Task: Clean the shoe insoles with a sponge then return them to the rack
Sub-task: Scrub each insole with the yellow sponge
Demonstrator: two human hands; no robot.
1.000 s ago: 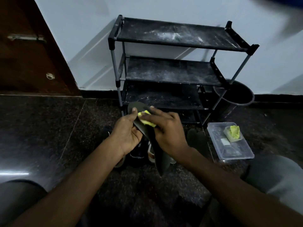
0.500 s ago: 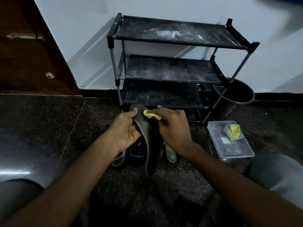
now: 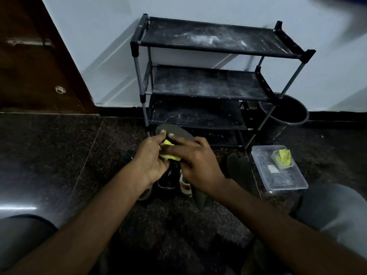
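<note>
A dark grey insole (image 3: 178, 132) is held upright in front of the black shoe rack (image 3: 208, 84). My left hand (image 3: 152, 159) grips the insole from the left, thumb on its top end. My right hand (image 3: 195, 161) presses a yellow sponge (image 3: 168, 150) against the insole's face, fingers spread over it. The insole's lower tip (image 3: 199, 199) pokes out below my right wrist. A second dark insole (image 3: 236, 167) lies on the floor to the right.
A pair of shoes (image 3: 168, 181) sits on the floor under my hands. A clear plastic tub (image 3: 286, 181) holding another yellow sponge (image 3: 284, 156) stands at the right. A dark bucket (image 3: 286, 114) is behind the rack's right leg. A wooden door (image 3: 33, 62) is at left.
My right hand has slid the sponge down and left along the insole, toward my left hand. The insole has tilted a little, its top end now more exposed.
</note>
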